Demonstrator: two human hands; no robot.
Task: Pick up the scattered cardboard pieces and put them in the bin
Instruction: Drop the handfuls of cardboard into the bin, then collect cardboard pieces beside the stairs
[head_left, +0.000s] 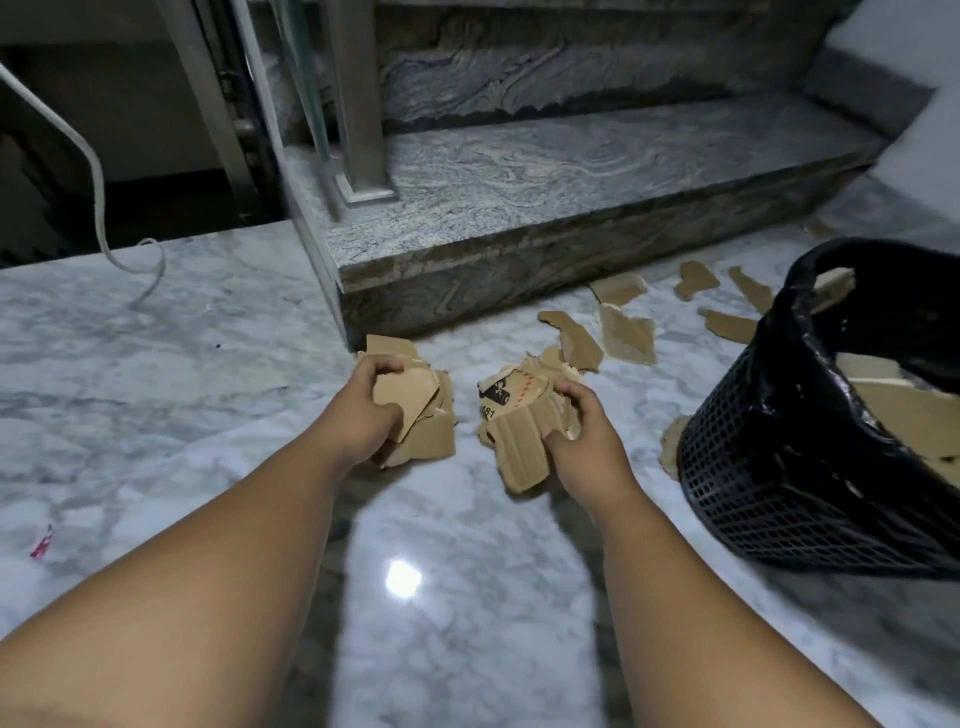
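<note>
Torn brown cardboard pieces (415, 410) are being clutched by the left hand (363, 410); a printed bundle (519, 415) is being gripped by the right hand (582, 431), with the black mesh bin (779, 467) at three o'clock.

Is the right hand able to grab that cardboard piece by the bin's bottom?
Probably not yet: the right hand is already full of cardboard scraps. Nothing blocks the floor piece beside the bin.

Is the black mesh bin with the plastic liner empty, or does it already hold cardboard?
Partly filled: tan cardboard pieces lie inside the black mesh bin.
</note>
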